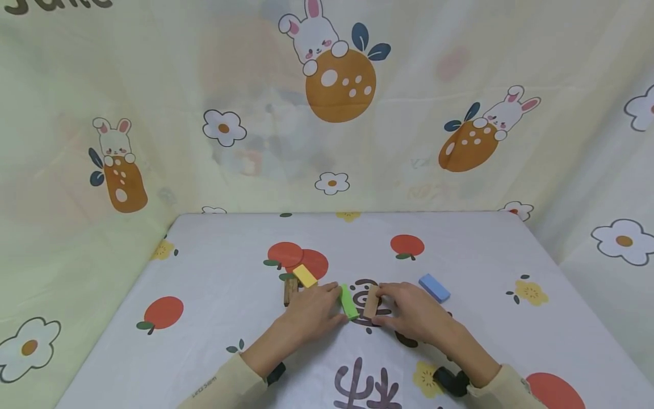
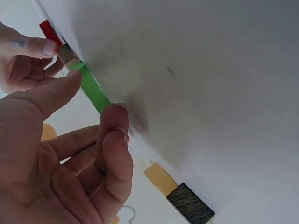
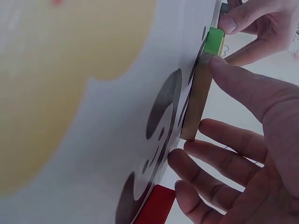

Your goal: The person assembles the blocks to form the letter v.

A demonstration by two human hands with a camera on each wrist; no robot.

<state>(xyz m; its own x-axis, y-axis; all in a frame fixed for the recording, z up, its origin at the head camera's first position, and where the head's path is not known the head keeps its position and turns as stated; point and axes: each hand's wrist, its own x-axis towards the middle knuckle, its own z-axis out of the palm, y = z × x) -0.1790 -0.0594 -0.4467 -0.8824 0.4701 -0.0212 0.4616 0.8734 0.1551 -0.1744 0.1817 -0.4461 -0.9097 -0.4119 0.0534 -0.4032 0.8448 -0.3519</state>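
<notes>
In the head view my left hand pinches a green block by its two ends, between thumb and fingers. Just right of it, my right hand holds a tan wooden block the same way. A narrow gap parts the two blocks on the cloth, and they lean slightly apart at the far ends. The left wrist view shows the green block between thumb and fingertips. The tan block has my right thumb on one end in the right wrist view.
Left of the hands lie a yellow block and a dark brown block, close together. A blue block lies beyond the right hand. A red block shows near the right fingers in the right wrist view. Patterned cloth covers the table.
</notes>
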